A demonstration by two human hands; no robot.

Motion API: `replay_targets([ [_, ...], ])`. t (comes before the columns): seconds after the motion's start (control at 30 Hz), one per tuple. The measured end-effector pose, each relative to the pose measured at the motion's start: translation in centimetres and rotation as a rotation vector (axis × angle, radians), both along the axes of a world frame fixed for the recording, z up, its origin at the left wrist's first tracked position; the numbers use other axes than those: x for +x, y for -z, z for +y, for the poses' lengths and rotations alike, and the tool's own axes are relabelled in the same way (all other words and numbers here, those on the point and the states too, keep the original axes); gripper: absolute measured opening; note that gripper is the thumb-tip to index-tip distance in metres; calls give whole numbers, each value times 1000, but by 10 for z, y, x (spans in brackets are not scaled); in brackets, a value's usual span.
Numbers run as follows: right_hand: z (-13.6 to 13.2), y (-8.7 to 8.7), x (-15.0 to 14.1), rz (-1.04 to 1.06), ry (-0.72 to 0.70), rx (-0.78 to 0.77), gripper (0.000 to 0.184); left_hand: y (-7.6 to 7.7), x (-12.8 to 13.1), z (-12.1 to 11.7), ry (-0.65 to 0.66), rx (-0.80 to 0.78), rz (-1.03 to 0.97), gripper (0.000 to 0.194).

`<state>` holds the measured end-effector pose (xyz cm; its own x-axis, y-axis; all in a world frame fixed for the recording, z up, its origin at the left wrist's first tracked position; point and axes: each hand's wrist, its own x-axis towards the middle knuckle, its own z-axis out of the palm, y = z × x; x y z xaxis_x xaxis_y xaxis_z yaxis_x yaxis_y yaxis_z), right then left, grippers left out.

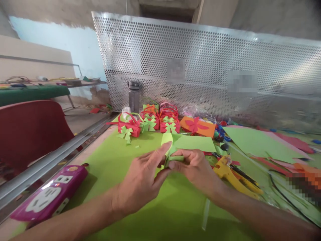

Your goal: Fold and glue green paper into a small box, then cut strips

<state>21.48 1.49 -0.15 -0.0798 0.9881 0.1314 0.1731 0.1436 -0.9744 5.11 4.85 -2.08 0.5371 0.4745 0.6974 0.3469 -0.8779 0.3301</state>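
Both my hands meet over a green sheet on the table (117, 160). My left hand (142, 177) pinches a folded light-green paper strip (168, 144) between thumb and fingers. My right hand (194, 167) grips the same strip from the right, fingers curled round it. The strip's looped end rises just above my fingertips.
Several red paper baskets with green bows (150, 122) stand at the back before a perforated metal screen (200, 67). An orange card with a red bow (198, 126), a yellow glue gun (230, 174) and loose green sheets (258, 144) lie right. A pink power strip (50, 195) lies left, beside a red chair (30, 130).
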Motion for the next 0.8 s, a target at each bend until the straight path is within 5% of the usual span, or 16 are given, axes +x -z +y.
replay_targets([
  [0.37, 0, 4, 0, 147, -68, 18, 15, -8, -3, 2, -143, 2, -106, 38],
  [0.63, 0, -2, 2, 70, 12, 59, 16, -8, -5, 9, -67, 223, -95, 37],
  [0.8, -5, -5, 4, -98, 135, 275, 12, -8, -6, 12, -62, 281, -56, 41],
])
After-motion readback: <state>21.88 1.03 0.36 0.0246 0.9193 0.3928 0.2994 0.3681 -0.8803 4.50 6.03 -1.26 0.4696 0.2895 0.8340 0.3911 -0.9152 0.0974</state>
